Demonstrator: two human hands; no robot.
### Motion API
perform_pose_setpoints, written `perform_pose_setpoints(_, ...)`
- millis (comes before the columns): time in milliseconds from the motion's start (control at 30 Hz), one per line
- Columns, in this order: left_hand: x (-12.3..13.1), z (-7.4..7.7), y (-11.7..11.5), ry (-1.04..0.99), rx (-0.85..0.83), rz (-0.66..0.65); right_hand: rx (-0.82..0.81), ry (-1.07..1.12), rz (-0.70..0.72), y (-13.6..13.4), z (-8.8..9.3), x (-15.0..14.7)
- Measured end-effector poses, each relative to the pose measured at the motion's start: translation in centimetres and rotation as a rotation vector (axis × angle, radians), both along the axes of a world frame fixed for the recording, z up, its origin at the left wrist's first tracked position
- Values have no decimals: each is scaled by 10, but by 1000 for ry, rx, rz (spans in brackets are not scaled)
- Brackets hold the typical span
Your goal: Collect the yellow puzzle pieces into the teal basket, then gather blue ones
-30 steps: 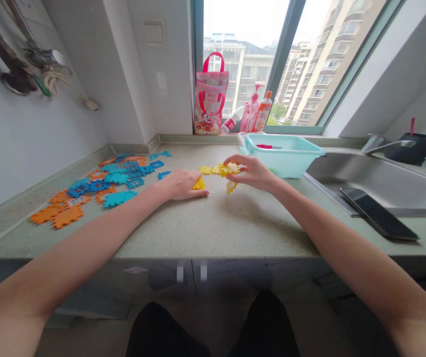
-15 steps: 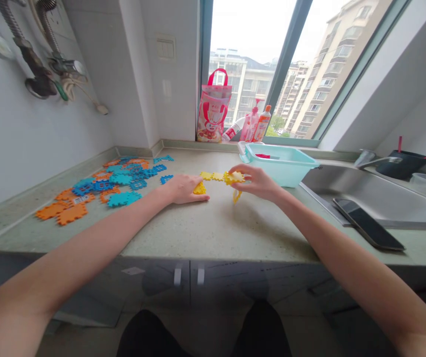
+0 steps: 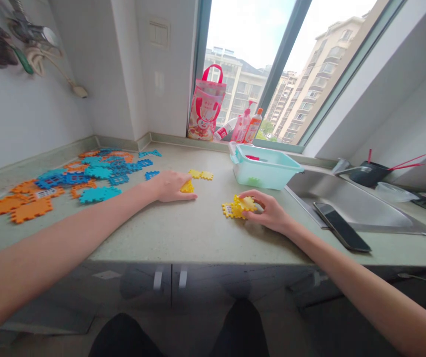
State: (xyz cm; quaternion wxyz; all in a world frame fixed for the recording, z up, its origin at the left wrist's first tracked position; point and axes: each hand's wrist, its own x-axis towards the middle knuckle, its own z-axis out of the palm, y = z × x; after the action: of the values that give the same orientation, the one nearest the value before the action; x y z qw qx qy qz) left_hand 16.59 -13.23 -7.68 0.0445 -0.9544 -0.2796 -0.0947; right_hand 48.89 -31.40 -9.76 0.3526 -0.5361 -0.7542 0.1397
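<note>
Yellow toothed tiles [image 3: 237,207] lie under the right hand [image 3: 268,212], and a further yellow tile [image 3: 187,187] sits under the left hand [image 3: 170,185], on a pale green speckled counter [image 3: 198,228]. Left of the left hand spread orange, blue and turquoise tiles [image 3: 68,181]. Beyond the right hand stand a mint-green tub [image 3: 267,171] and a pink, red-handled bag [image 3: 205,104]; right of it lies a black phone [image 3: 341,227].

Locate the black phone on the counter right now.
In the head view, the black phone lies flat at right, across the sink's front edge, right of the right hand.
</note>
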Motion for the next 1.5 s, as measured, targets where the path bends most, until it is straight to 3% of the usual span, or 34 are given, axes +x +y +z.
perform_pose_setpoints(300, -2, 2, -2, 18, 35, -4, 33, -106, 143, 12, 6, -9)
perform_pose_setpoints(433, 7, 11, 16, 19, 142, 52, 14, -125, 175, 6, 10, -11)
perform_pose_setpoints(567, 33, 22, 43, 25, 158, 77, -40, -174, 159, 6, 8, -17)
perform_pose_setpoints(767, 65, 7, 55, 50, 73, 93, 61, -196, 139, 11, 2, -17)
perform_pose_setpoints(900, 65, 0, 52, 44, 86, 124, 138, -209, 146, 12, -2, -12)
perform_pose_setpoints(1033, 61, 4, 45, -19, 164, 149, 249, -190, 132, 13, -1, -4)
perform_pose_setpoints(1133, 64, 13, 44, -89, 235, 108, 341, -129, 42, 20, 13, 7)
perform_pose_setpoints(1267, 86, 20, 49, -127, 237, 110, 445, -87, -175, 48, 52, 39)
perform_pose_setpoints(1400, 106, 9, 53, -108, 124, 148, 488, -92, -458, 82, 92, 75)
perform_pose_setpoints(1500, 108, -2, 53, -116, 54, 132, 498, -154, -569, 104, 99, 87)
